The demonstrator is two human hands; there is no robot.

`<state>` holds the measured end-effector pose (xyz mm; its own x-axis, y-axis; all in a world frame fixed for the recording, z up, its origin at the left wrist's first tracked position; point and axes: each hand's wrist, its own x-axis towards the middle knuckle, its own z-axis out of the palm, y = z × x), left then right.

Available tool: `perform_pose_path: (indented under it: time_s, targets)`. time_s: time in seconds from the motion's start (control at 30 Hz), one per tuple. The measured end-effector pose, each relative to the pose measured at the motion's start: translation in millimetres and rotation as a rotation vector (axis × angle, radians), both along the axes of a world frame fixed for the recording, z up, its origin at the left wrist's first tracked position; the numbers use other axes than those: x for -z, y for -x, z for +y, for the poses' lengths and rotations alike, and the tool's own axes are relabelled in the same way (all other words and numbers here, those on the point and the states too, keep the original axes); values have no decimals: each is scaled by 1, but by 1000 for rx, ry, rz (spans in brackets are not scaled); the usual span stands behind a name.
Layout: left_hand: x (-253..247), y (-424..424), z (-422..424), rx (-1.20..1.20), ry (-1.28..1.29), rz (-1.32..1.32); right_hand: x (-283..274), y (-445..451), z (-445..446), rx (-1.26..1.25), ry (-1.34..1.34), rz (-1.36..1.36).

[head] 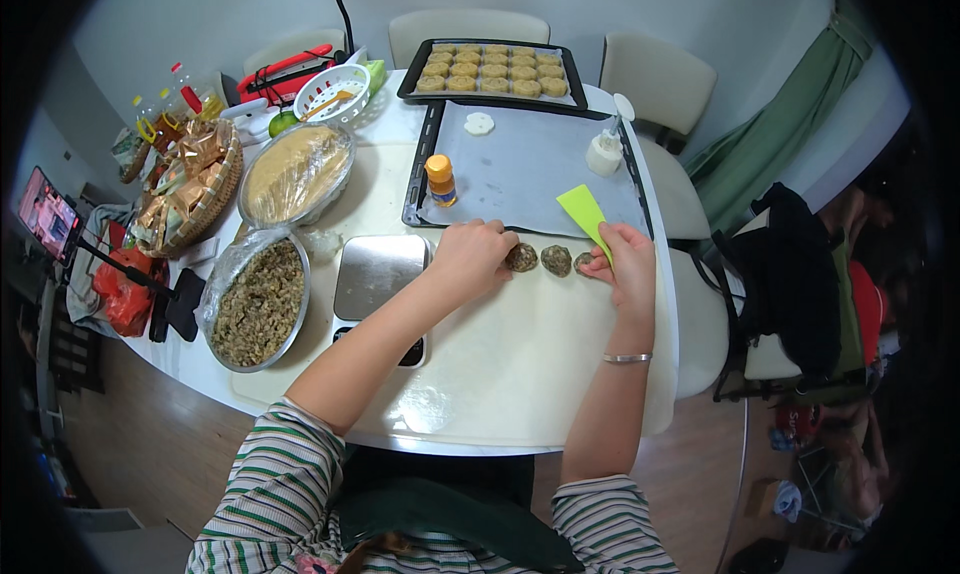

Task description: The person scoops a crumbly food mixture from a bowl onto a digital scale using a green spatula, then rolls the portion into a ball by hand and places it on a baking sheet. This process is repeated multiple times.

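Note:
My right hand [628, 259] grips a lime-green plastic scraper [581, 212], its blade pointing up and left over the near edge of a paper-lined baking tray [517, 161]. Beneath its fingers a ball of dark filling [583, 263] is partly covered. Two more filling balls, one in the middle [556, 260] and one at the left [522, 257], lie in a row on the cream mat [510, 349]. My left hand [476, 255] rests beside the leftmost ball with fingers curled; what lies under them is hidden. A kitchen scale [381, 278] stands left of that hand.
A steel bowl of chopped filling [259, 304] and a film-covered bowl of dough [300, 173] stand left. An orange-capped bottle [441, 180] and a white press mould [604, 150] stand on the lined tray. Behind is a tray of shaped pastries [493, 71]. A phone on a stand [49, 215] is far left.

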<state>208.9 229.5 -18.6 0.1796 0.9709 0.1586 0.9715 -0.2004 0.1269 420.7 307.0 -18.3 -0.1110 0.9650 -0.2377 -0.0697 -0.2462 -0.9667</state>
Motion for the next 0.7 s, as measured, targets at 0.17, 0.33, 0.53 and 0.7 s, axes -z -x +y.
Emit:
perform_pose_path:
  time_s: [0.17,0.33,0.53,0.7]
  targets:
    - [12,7,5,10,-56,-47,11,3,7,5,-34,-28]
    - [-15,4,-7,-29,-56,-25,4,-3,6,22,-27,36]
    - [-18,23,-13,-101,126,49,1,7,0,-130,-4,71]
    - [-9,16,-5,-55,24,62,-2,13,-3,-142,-51,71]
